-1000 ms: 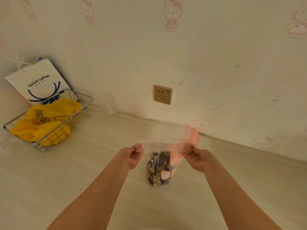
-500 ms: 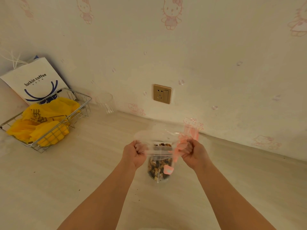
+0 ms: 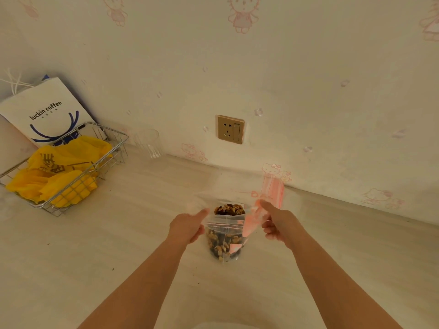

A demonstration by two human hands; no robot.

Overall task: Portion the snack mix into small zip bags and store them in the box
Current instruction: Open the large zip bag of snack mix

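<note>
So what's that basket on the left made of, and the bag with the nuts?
The basket looks like thin shiny metal wire: silvery rods in an open grid, with the yellow stuff showing through. The bag looks like thin clear plastic film, glossy and crinkly: you can see the nut mix straight through its wall. Both are guesses from looks alone.

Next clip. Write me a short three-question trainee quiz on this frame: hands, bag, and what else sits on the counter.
1. True or false: the zip bag holding the snack mix is sealed shut.
2. What lies in the wire basket? A) yellow plastic bags B) green apples C) folded towels
3. Which hand also holds pink-striped empty bags?

Key
1. False: the left hand and right hand hold its mouth open.
2. A: yellow plastic bags.
3. The right hand.
</note>
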